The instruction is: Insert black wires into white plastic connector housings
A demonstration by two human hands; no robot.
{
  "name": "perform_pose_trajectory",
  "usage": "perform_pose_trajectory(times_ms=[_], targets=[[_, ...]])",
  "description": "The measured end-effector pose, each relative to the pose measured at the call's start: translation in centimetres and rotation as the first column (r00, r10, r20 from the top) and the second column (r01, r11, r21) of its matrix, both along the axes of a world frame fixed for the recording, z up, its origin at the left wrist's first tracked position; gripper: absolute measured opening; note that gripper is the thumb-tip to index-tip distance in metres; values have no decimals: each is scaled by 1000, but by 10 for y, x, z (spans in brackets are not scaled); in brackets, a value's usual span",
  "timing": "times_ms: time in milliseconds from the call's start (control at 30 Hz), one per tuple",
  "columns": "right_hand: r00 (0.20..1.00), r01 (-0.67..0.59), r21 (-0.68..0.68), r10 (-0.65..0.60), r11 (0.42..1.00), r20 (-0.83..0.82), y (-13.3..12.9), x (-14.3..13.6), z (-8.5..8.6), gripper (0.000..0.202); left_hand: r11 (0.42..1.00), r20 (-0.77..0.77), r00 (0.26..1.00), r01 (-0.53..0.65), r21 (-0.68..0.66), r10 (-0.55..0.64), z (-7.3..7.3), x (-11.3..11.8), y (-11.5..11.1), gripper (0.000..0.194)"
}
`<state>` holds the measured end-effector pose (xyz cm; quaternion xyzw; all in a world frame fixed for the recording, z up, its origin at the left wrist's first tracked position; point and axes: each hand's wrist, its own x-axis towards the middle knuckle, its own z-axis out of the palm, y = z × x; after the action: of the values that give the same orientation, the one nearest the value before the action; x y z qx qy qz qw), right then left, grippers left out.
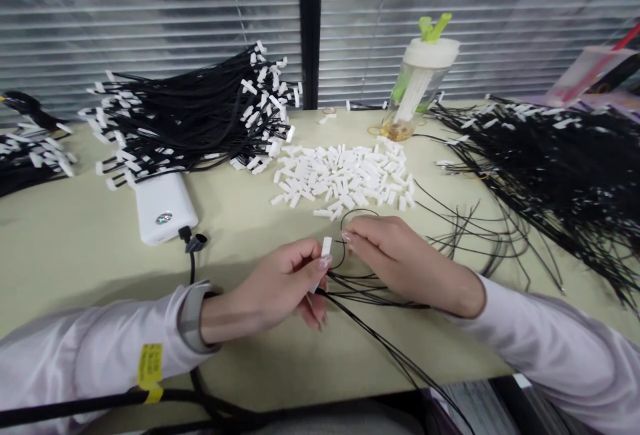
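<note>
My left hand (285,278) is closed, its thumb and forefinger pinching a small white plastic connector housing (327,246) that points up. Several thin black wires (370,292) run from under its fingers to the right and toward the table's front edge. To its right, my right hand (395,252) is closed in a pinch on a thin black wire (344,218), which loops between the two hands near the housing. Whether the wire's tip is inside the housing I cannot tell. Just beyond both hands lies a loose pile of white connector housings (345,175).
A large bundle of black wires with white connectors (190,115) lies back left, beside a white power bank (165,208) with a plugged-in cable. More black wires (565,162) cover the right side. A clear bottle (413,92) stands behind the pile; blinds (150,15) line the back.
</note>
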<state>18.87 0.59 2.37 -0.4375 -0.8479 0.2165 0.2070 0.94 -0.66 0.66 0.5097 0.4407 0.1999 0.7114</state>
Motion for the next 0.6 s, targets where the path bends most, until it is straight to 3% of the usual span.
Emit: perform_pose_trajectory(times_ms=[133, 367, 500, 600], targets=[[999, -8, -32, 7, 999, -37, -3, -2, 1, 25, 998, -40, 998, 43, 53, -41, 2, -1, -3, 21], [999, -7, 27, 8, 1000, -36, -4, -7, -2, 21, 997, -32, 998, 56, 52, -54, 1, -2, -3, 21], [999, 40, 165, -43, 985, 17, 11, 11, 0, 8, 999, 87, 996, -31, -17, 33, -4, -2, 1, 21], [985, 127, 235, -150, 964, 83, 25, 33, 2, 12, 995, 163, 983, -76, -66, 85, -8, -3, 2, 21]])
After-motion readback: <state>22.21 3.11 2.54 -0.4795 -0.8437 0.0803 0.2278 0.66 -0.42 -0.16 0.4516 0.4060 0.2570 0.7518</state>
